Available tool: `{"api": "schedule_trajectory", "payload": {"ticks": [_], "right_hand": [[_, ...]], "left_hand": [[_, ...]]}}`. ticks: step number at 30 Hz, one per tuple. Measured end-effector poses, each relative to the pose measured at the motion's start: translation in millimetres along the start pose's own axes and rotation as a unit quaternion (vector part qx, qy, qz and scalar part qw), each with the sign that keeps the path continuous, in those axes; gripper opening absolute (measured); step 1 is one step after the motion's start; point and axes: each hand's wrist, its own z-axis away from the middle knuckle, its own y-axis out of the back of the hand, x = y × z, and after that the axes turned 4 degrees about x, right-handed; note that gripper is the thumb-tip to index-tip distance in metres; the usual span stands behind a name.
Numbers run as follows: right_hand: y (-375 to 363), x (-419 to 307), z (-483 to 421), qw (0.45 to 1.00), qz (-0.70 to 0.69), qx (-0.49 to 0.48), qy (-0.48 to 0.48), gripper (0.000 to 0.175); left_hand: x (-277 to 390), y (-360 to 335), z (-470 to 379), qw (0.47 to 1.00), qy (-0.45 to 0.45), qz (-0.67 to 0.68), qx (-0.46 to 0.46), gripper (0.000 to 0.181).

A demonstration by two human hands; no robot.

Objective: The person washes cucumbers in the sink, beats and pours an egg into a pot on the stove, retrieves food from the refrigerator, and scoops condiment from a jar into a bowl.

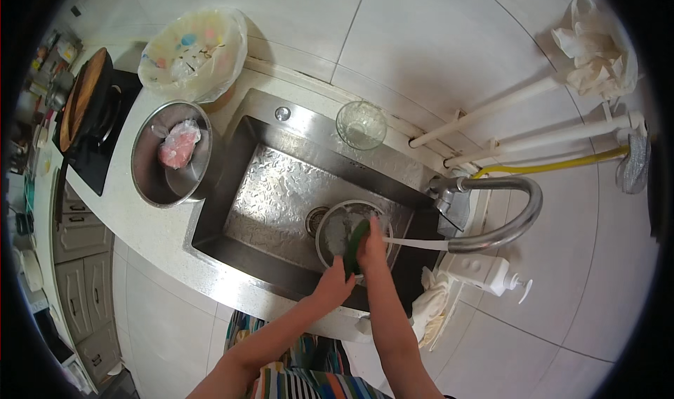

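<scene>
A dark green cucumber-like vegetable is between my hands, tilted over a round metal bowl in the steel sink. My left hand grips its lower end. My right hand lies along its right side, fingers around the upper part. A stream of water runs from the curved metal faucet onto my right hand and into the bowl, where the water looks bubbly. The sink's drain shows just left of the bowl.
A metal pot holding wrapped pink meat stands left of the sink. Behind it is a plastic-lined bin. A glass bowl sits on the sink's back ledge. A white pump bottle and cloths lie to the right.
</scene>
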Motion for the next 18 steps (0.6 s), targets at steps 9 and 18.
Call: {"api": "schedule_trajectory", "payload": {"ticks": [9, 18], "right_hand": [[52, 23, -78, 0.946, 0.232, -0.136, -0.181, 0.013], [129, 112, -164, 0.8, 0.543, -0.083, 0.24, 0.039]], "left_hand": [[-6, 8, 27, 0.986, 0.02, -0.107, -0.126, 0.032], [-61, -22, -4, 0.967, 0.155, 0.18, -0.093, 0.036]]}}
